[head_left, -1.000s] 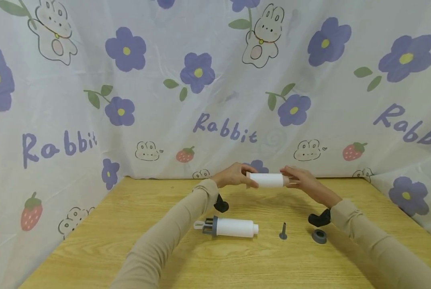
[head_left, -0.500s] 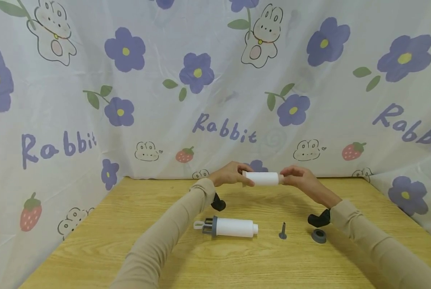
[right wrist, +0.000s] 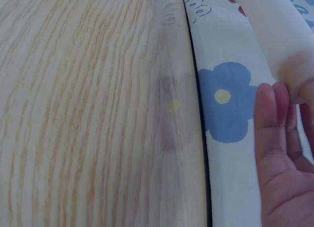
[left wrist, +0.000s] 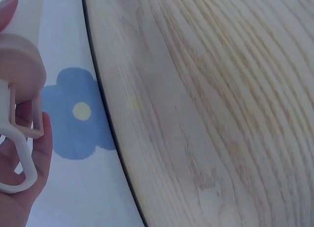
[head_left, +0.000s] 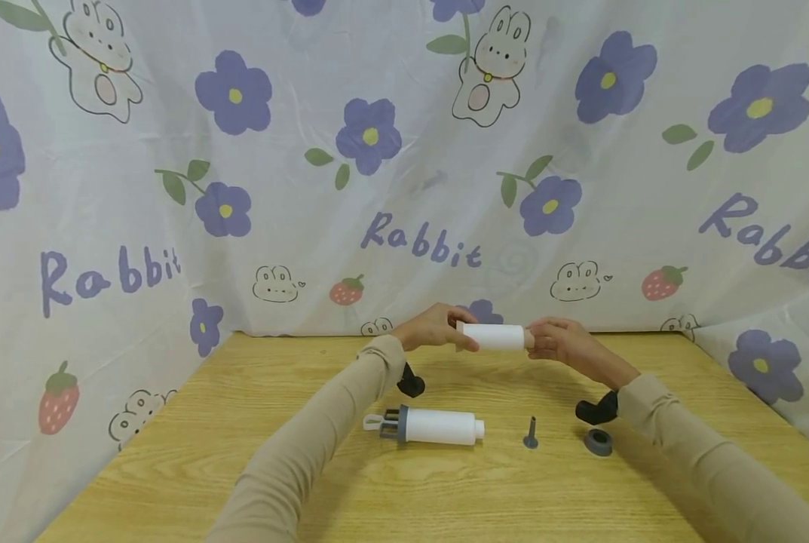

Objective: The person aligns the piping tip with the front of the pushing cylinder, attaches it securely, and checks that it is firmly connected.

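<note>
1. Here's the white tube (head_left: 492, 337), held up over the far part of the table (head_left: 350, 498), lying level between my two hands, the printed cloth (head_left: 404, 188) right behind it.
2. And what a plain barrel it is: smooth, straight-sided, matt white all along the middle, brightest where the head view catches it.
3. Over to the left end, and there's colour! A rounded pinkish collar (left wrist: 22, 65), with a thin, squared-off frame (left wrist: 38, 124) of the same pink reaching back from it, and a white loop handle (left wrist: 29, 168) beside that.
4. Across to the right end: a pinkish-beige tip (head_left: 529, 338), narrower than the barrel, partly covered by my fingers.
5. My left hand (head_left: 433, 328) is clamped round the collar end, thumb on the near side.
6. My right hand (head_left: 570, 345) has its fingers bent in on the tip, gripping it; where that thumb sits, I can't tell. The hands are apart, the barrel filling the space between.
7. Down on the wood, nearer me: a second tube (head_left: 441, 427), white but collared in dark grey, then a small grey stem (head_left: 531, 436) upright on its disc, then a thick grey ring (head_left: 599, 443).
</note>
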A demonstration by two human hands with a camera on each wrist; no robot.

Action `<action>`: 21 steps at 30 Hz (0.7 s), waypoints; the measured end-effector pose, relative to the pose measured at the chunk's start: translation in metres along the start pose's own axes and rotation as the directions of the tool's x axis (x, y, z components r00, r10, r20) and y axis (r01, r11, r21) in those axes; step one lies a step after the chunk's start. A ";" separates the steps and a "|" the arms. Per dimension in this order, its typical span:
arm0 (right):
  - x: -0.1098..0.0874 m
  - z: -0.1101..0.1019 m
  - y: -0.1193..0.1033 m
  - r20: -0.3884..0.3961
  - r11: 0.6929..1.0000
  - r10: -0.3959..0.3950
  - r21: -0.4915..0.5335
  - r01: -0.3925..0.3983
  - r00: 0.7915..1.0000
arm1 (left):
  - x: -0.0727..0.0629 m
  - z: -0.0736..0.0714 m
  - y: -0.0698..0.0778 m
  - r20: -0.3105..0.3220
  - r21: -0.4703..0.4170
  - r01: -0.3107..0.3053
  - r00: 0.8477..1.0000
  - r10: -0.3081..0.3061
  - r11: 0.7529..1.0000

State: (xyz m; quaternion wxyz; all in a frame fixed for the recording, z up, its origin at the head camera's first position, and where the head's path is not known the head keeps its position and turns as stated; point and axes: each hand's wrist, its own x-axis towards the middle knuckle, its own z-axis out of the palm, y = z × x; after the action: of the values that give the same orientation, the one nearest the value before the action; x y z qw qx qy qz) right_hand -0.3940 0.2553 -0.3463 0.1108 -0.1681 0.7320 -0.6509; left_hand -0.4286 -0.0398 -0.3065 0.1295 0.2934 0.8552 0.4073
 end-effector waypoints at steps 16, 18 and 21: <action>0.002 0.000 -0.012 0.064 0.967 0.223 0.114 -0.230 0.973 | 0.002 0.003 -0.004 -0.017 0.037 -0.049 0.999 0.050 0.998; 0.001 0.000 -0.010 0.046 0.985 0.165 0.045 -0.167 0.985 | 0.000 0.001 -0.004 -0.021 0.028 -0.050 0.999 0.050 0.998; -0.001 0.000 -0.008 0.009 0.997 0.068 -0.047 -0.068 0.998 | -0.001 -0.001 -0.006 -0.028 0.017 -0.046 0.999 0.046 0.999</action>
State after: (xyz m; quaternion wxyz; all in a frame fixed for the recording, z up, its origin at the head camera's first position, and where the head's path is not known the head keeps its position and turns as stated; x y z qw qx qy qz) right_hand -0.3922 0.2545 -0.3385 0.1328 -0.1492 0.7518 -0.6284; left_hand -0.4308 -0.0438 -0.3100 0.1057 0.3082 0.8533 0.4072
